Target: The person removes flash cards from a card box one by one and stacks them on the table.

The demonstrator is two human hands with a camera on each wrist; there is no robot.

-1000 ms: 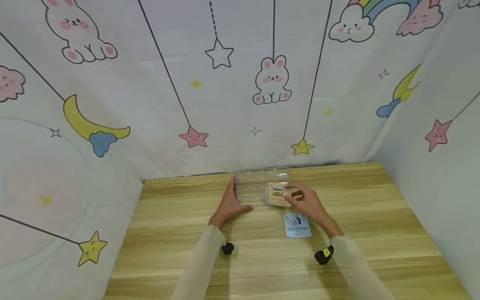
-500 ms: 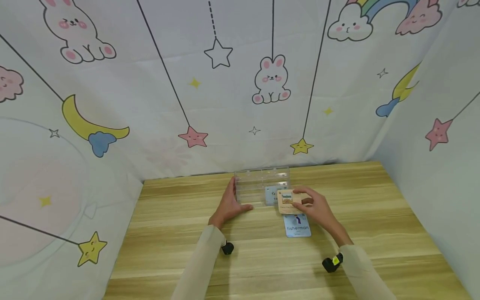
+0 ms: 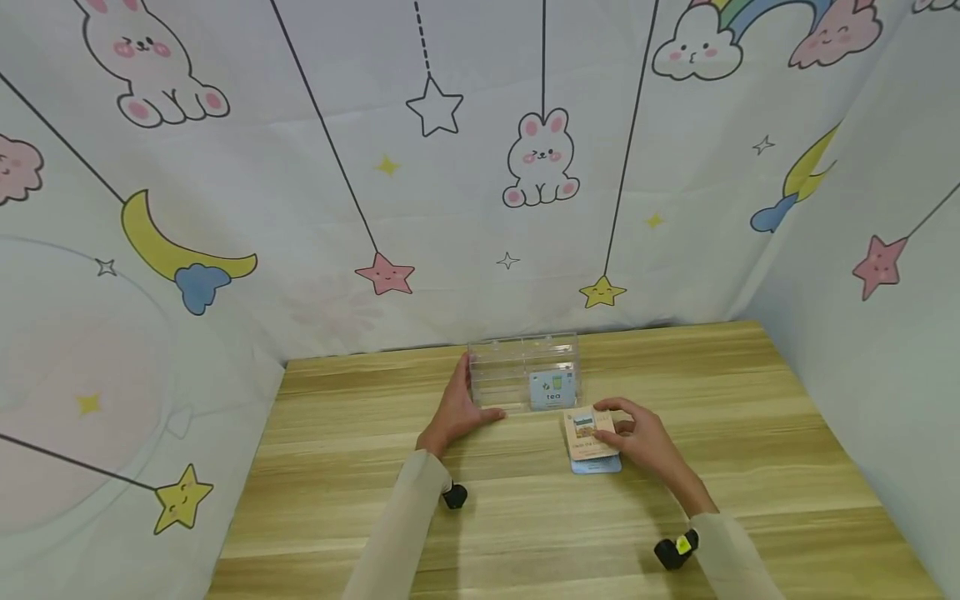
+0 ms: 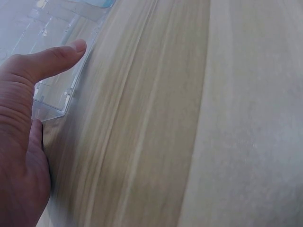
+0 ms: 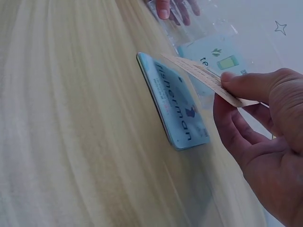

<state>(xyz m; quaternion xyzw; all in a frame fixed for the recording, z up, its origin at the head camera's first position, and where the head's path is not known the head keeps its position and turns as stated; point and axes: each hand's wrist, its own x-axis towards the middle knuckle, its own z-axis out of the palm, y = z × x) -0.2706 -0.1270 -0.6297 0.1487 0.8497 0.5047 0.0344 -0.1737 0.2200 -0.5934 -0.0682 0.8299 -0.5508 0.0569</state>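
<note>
A clear plastic card rack (image 3: 501, 377) stands at the back of the table, with a light blue "tea" card (image 3: 552, 392) in its lower right part. My left hand (image 3: 459, 407) holds the rack at its left end, the thumb (image 4: 59, 61) in front and the fingers at the side. Between thumb and fingers my right hand (image 3: 637, 433) pinches a tan picture card (image 3: 588, 433). It is tilted above a stack of blue cards (image 5: 173, 101) lying on the table, topped by one reading "fisherman". In the head view the tan card covers most of that stack.
The wood-grain table (image 3: 360, 467) reaches back to a white printed cloth (image 3: 450, 208) with rabbits and stars, close behind the rack. Another cloth side (image 3: 885, 350) stands at the right. A black wrist camera (image 3: 455, 497) sits below the left hand.
My right hand has drawn the tan card away from the rack, down and to the right, over the blue stack. The "tea" card is uncovered. My left hand stays at the rack.
</note>
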